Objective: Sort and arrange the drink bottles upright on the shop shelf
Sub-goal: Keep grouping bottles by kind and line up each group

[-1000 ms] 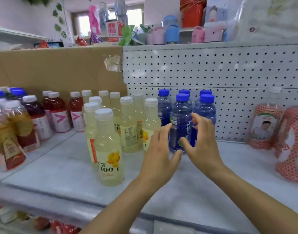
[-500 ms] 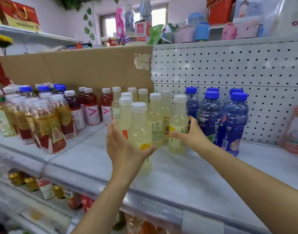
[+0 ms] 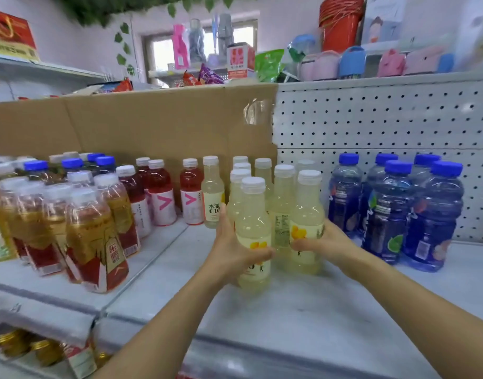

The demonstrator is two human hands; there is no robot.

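Observation:
Several pale yellow drink bottles with white caps stand upright in a cluster on the white shelf (image 3: 303, 318). My left hand (image 3: 232, 250) grips the front yellow bottle (image 3: 253, 214) from its left side, thumb across the label. My right hand (image 3: 325, 242) holds the right-hand yellow bottle (image 3: 307, 212) from its right side. Blue bottles (image 3: 385, 212) with blue caps stand upright to the right, against the pegboard. Red drink bottles (image 3: 161, 192) stand to the left of the yellow group.
Amber tea bottles (image 3: 92, 242) crowd the left shelf section, near its front edge. A cardboard sheet (image 3: 152, 127) and white pegboard (image 3: 385, 119) back the shelf. Bare shelf lies in front of the yellow bottles. Cans (image 3: 43, 348) sit on the shelf below.
Both hands left the blue bottles and moved left to the yellow group. They now close round the front and right-hand yellow bottles. The view has shifted left.

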